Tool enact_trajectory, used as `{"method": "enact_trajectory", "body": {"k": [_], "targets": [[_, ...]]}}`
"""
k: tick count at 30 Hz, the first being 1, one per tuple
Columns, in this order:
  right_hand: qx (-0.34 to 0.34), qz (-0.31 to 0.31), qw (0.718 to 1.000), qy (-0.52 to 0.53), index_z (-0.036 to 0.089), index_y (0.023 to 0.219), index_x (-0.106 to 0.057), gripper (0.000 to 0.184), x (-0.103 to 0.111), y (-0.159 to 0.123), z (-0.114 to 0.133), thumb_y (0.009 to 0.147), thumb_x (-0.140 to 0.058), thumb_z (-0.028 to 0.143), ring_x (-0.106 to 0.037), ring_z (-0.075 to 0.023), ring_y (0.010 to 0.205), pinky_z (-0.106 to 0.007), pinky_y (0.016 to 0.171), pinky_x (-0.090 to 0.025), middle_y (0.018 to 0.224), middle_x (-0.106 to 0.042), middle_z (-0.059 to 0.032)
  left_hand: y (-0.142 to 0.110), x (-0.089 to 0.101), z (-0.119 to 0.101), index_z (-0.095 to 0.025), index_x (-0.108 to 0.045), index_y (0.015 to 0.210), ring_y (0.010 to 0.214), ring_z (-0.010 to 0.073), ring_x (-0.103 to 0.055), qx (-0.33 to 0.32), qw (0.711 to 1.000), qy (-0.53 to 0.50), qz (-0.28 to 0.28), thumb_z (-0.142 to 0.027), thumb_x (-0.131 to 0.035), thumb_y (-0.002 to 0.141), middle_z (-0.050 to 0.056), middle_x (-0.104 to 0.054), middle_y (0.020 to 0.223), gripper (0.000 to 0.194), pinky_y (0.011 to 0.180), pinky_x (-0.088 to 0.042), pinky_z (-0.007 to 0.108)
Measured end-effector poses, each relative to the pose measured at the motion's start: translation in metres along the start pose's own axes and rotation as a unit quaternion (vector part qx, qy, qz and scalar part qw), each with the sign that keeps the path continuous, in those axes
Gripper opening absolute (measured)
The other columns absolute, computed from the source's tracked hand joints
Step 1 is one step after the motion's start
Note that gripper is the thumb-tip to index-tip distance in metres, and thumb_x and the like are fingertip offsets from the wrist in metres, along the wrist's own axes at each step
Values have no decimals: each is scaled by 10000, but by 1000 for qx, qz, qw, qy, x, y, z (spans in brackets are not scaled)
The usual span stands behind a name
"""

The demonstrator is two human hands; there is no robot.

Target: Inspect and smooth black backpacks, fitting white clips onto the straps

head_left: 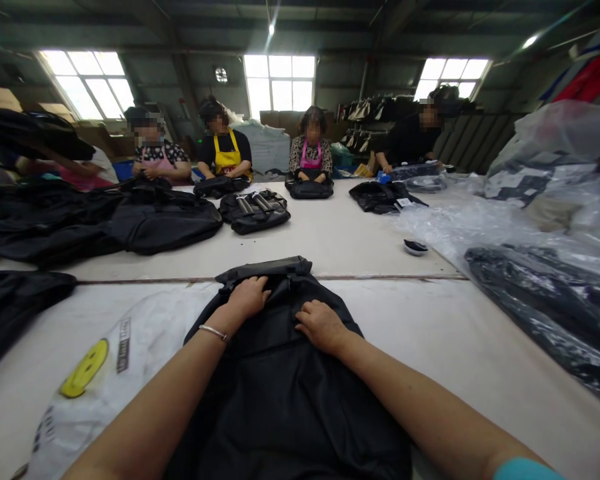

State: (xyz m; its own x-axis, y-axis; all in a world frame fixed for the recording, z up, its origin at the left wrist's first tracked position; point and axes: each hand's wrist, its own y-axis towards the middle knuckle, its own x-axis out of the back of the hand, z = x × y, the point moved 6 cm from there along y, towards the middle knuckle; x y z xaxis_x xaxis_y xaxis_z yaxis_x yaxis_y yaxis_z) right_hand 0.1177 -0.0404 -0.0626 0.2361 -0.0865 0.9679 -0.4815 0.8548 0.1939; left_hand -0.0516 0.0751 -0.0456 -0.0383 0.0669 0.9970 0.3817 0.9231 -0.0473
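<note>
A large black bag [290,400] lies on the table right in front of me, its folded top end [265,269] pointing away. My left hand [250,297] is closed on the bag just below that end, fingers bent over the material. To the right and slightly nearer, my right hand [323,325] has its fingers curled in against the bag's upper panel, gripping the fabric. The fingertips of both hands are partly hidden. Under my left forearm, a white plastic bag [150,333] with a yellow smiley print lies beside the black bag.
Black bags [165,220] are heaped at the left, and another [255,210] lies further back. Clear plastic wrap [445,220] and wrapped black goods [545,300] cover the right side. A small dish [415,247] sits nearby. Several co-workers handle items along the far edge.
</note>
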Motion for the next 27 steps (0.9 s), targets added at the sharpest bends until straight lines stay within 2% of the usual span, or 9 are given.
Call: {"method": "enact_trajectory", "body": {"k": [3,6,10,14,17,19,21,24,27], "targets": [[-3,-10,1000,4,192,1029,-690,202,-3,-1,-1,889,-657,334,-542,-262,933,-369,776,-432,987,-634,-98,-2,0,13,-116,-601,1202,1080,388,-634,17,1000,19,11,-605,-452,891,243,-673,1146,598,931,-459,488],[-11,-19,1000,20,199,1043,-691,218,-2,-1,-3,885,-663,346,-542,-255,933,-365,789,-435,987,-638,-92,9,0,20,-121,-630,1136,1067,391,-641,15,999,19,33,-667,-518,825,243,-678,1144,638,912,-475,458],[-18,-28,999,42,201,1059,-695,234,-2,-1,-5,891,-655,358,-547,-248,929,-365,801,-440,992,-645,-93,22,3,23,-130,-651,1093,1076,372,-645,-8,998,1,57,-592,-669,746,233,-669,1188,578,894,-492,400],[-10,-45,996,71,190,1034,-702,222,-4,-2,-7,895,-646,354,-558,-242,917,-367,825,-451,975,-658,-95,21,9,27,-140,-629,1119,1114,345,-631,-42,997,-20,55,-459,-749,708,204,-656,1227,534,919,-483,366],[-24,-111,988,109,177,1030,-694,203,6,0,-15,926,-592,320,-570,-230,940,-371,891,-447,995,-667,-97,18,9,31,-142,-618,1107,1064,327,-647,-53,997,-39,44,-428,-748,713,188,-674,1179,504,879,-493,354],[-62,-172,977,107,173,1095,-673,232,16,5,-27,932,-567,298,-558,-251,1047,-400,963,-419,1107,-654,-119,18,8,32,-154,-630,1057,1026,318,-655,-56,996,-51,36,-416,-726,734,170,-691,1130,427,851,-494,353],[-116,-199,969,85,165,1180,-639,306,23,13,-43,913,-583,305,-513,-290,1170,-441,1022,-379,1238,-610,-149,20,7,33,-173,-646,970,975,298,-665,-58,996,-66,28,-410,-667,787,144,-710,1056,300,822,-491,346],[-197,-127,969,77,151,1203,-621,362,14,31,-68,896,-606,342,-533,-300,1170,-432,1001,-397,1226,-622,-172,25,7,33,-192,-646,866,901,263,-672,-59,994,-90,20,-402,-581,851,108,-720,957,220,775,-486,326],[-226,-60,968,92,179,1103,-667,282,0,43,-85,912,-592,373,-611,-251,1043,-353,902,-448,1090,-688,-128,28,8,33,-197,-634,821,862,241,-672,-62,991,-116,15,-395,-552,871,89,-721,915,221,747,-485,310]]}}
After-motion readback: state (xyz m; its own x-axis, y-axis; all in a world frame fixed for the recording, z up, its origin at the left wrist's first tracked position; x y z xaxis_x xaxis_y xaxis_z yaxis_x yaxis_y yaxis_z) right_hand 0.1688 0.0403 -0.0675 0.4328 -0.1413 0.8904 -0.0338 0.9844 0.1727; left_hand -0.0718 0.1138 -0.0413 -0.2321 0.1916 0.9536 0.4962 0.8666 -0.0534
